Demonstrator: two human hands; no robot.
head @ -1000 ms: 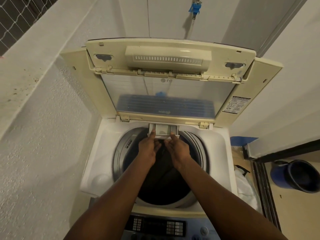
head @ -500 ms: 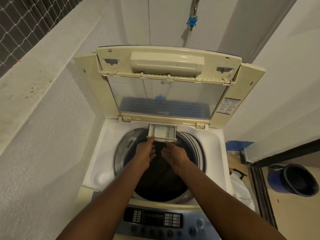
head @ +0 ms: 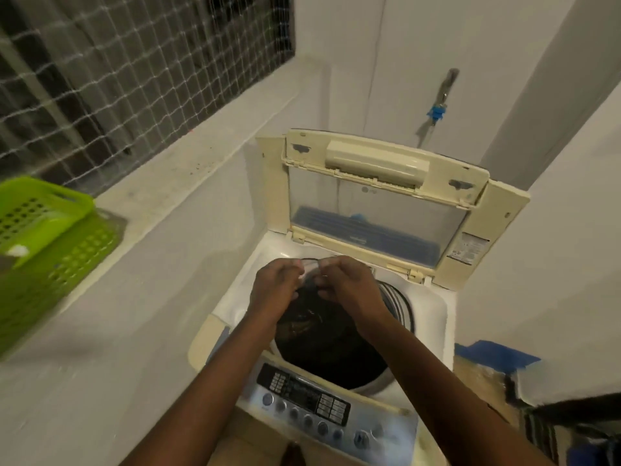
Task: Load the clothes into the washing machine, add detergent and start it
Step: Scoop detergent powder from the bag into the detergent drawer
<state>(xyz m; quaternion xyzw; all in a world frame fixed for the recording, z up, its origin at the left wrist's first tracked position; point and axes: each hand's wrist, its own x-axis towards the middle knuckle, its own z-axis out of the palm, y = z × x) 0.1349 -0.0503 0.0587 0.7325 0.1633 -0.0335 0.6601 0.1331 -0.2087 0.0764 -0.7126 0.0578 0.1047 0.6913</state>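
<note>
The top-loading washing machine (head: pixel 433 307) stands with its lid (head: pixel 379 210) raised against the wall. Dark clothes (head: pixel 329 338) lie in the drum. My left hand (head: pixel 275 287) and my right hand (head: pixel 346 284) meet over the back of the drum, fingertips pinched together on a small thin clear item (head: pixel 311 265) that looks like a packet; blur keeps me from telling more. The hands hide the detergent drawer at the back rim. The control panel (head: pixel 302 395) with its buttons and knobs lies at the machine's front edge, under my forearms.
A green perforated basket (head: pixel 43 237) sits on the ledge at the left, below a netted window (head: pixel 117 79). A tap with a blue fitting (head: pixel 437 111) is on the wall behind the lid. Blue and dark items (head: pixel 494 354) lie on the floor at the right.
My hands have drawn back from the detergent drawer and come together over the drum, pinching a small item. The view has swung, bringing the green basket and the window into sight.
</note>
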